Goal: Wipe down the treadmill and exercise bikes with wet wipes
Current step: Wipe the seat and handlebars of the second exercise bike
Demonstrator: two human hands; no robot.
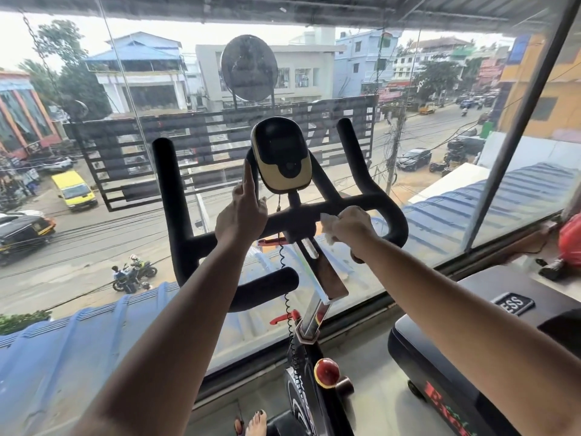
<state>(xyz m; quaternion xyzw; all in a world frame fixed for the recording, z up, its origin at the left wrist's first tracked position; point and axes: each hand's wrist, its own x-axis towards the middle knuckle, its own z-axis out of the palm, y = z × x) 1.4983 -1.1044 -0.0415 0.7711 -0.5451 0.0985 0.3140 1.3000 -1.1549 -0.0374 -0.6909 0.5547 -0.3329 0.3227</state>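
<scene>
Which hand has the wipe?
The right hand: it presses a crumpled white wipe on the handlebar crossbar, right of the console. The left hand holds the handlebar beside the console, index finger straight up, no wipe.

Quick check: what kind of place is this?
Likely an upper-floor gym: black padded exercise-bike handlebars with a yellow-and-black console, a black treadmill beside them, and a glass wall above a street.

Arms outstretched: my left hand points its index finger up, my right hand clutches a wet wipe.
</scene>
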